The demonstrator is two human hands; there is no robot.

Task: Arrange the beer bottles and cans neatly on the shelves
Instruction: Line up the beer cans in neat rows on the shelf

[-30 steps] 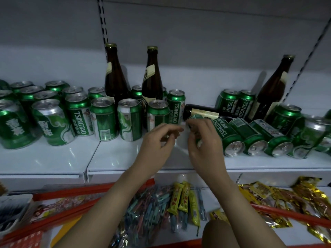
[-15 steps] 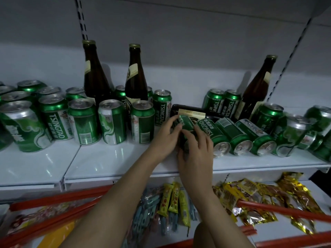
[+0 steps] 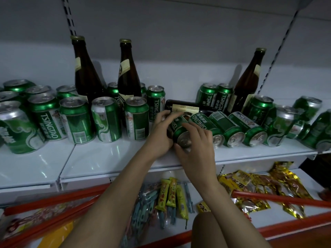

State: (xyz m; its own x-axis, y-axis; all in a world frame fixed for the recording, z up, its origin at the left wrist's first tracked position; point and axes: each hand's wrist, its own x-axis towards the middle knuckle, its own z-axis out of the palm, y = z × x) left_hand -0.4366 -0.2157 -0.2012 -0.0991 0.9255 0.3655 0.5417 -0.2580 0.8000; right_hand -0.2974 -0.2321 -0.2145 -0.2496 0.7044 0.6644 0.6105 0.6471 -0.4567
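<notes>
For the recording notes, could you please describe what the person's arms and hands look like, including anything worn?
Both forearms are bare, with no sleeves in view. The left hand and right hand wear no gloves, and no rings, watch or bracelet show. The fingers are bare, with short nails.

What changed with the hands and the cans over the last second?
Both hands closed in on one tipped green Tsingtao beer can: a second ago only the right hand touched it. Now the left hand grips its left side and the right hand holds its near end. The other fallen green cans, the lying brown glass bottle and the upright cans stayed put.
</notes>
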